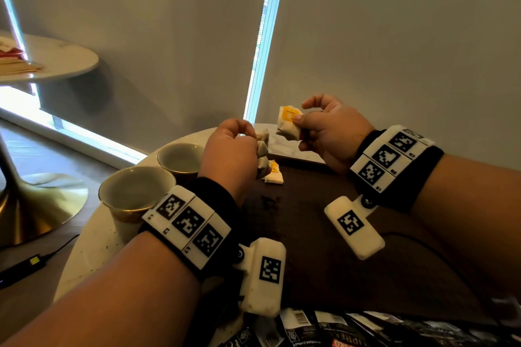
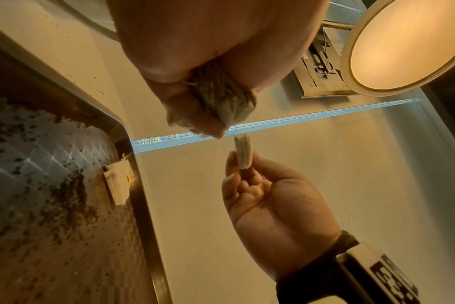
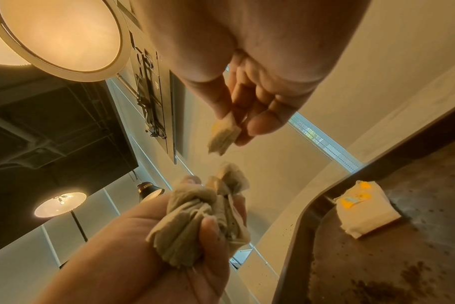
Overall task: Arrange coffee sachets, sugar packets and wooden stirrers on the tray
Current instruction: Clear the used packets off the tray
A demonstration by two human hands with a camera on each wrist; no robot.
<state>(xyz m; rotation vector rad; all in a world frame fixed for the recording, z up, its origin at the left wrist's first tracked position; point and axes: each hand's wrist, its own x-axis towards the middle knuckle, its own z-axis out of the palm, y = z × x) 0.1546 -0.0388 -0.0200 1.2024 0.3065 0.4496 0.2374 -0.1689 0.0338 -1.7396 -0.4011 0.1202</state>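
Note:
My left hand (image 1: 234,149) grips a crumpled bunch of greyish paper sachets (image 1: 262,149) above the far part of the dark tray (image 1: 324,234); the wrist views show the bunch (image 2: 221,98) (image 3: 200,222) squeezed in the fist. My right hand (image 1: 329,129) pinches one white packet with a yellow label (image 1: 288,122) (image 3: 223,133) between thumb and fingers, just right of the left hand and apart from it. Another white and yellow packet (image 1: 273,173) (image 3: 364,209) lies on the tray near its far edge. Dark specks are scattered over the tray. No stirrers show.
Two empty cups (image 1: 180,158) (image 1: 136,191) stand on the round table left of the tray. Several black sachets (image 1: 338,329) lie along the near edge. A second round table (image 1: 56,59) stands far left. A black cable (image 1: 36,262) lies on the floor.

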